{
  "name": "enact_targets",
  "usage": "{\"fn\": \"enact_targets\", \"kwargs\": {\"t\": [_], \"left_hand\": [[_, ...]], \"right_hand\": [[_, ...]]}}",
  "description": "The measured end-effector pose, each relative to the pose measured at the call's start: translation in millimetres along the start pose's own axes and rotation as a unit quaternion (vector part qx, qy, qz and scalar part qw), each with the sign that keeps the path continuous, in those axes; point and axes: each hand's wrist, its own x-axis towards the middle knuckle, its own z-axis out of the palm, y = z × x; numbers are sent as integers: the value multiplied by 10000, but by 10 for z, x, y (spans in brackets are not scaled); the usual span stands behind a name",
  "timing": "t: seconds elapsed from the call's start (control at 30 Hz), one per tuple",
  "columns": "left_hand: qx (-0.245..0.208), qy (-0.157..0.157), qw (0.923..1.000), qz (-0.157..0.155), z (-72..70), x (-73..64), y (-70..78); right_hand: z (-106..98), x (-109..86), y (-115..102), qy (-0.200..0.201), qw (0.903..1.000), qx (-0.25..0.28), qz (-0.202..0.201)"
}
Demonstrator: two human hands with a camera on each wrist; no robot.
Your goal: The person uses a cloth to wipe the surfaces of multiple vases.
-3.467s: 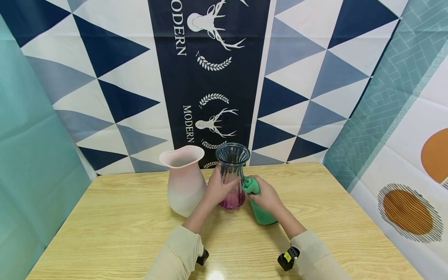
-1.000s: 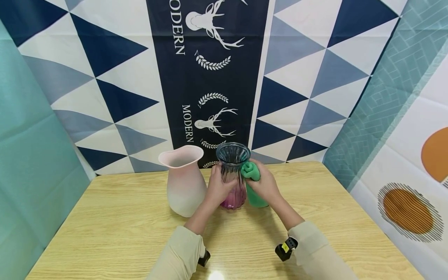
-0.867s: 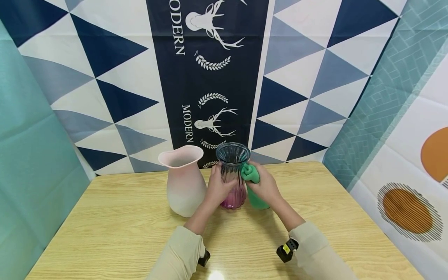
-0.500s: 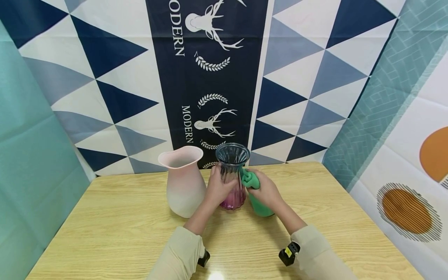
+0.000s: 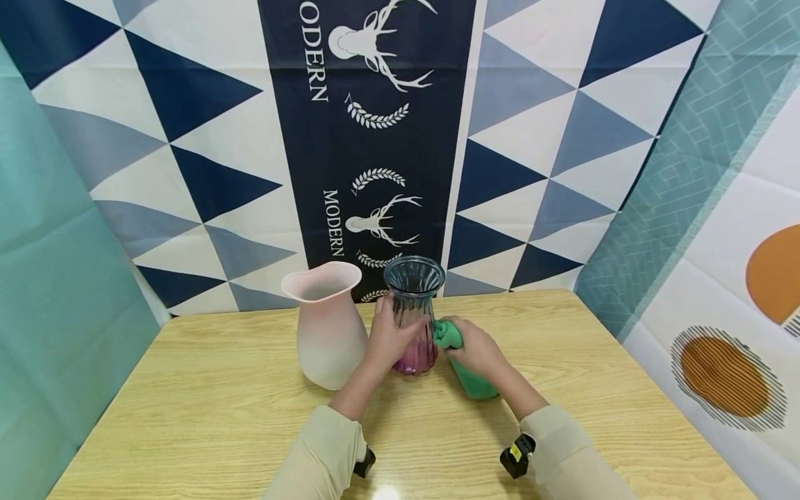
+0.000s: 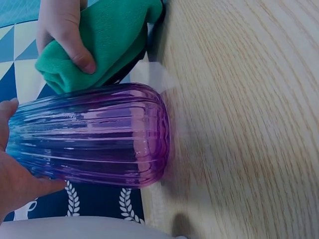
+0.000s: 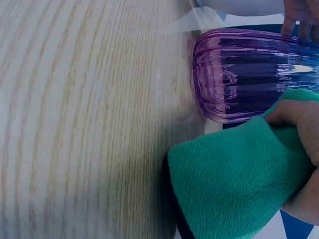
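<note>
Blue-and-white triangle-print backdrop (image 5: 215,125), light wood-grain table (image 5: 219,430). Ribbed blue-to-purple clear glass vase (image 5: 415,357) stands upright toward the back, near matte pink-and-white vase (image 5: 331,340). Left hand (image 5: 389,340) curls round the glass vase, thumb and fingers apart; right hand (image 5: 478,347) clutches bunched green fuzzy cloth (image 5: 473,380), against or just beside its right side. Likely wiping the outside; next stroke probably calls for steady left grip, cloth pressed to glass.

Txt "MODERN" (image 5: 334,223) + cut-off "ODERN" (image 5: 314,52) on blk wall panel (image 5: 375,148)
</note>
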Motion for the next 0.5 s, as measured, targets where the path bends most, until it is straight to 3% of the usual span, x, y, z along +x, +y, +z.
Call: {"fn": "enact_targets", "kwargs": {"t": [0.23, 0.5], "left_hand": [[-81, 155, 9998, -54, 30, -12, 10], [-8, 210, 9998, 6, 29, 2, -2]], "right_hand": [[66, -17, 57, -283, 9986, -435, 43], [18, -21, 86, -97, 9999, -26, 77]]}}
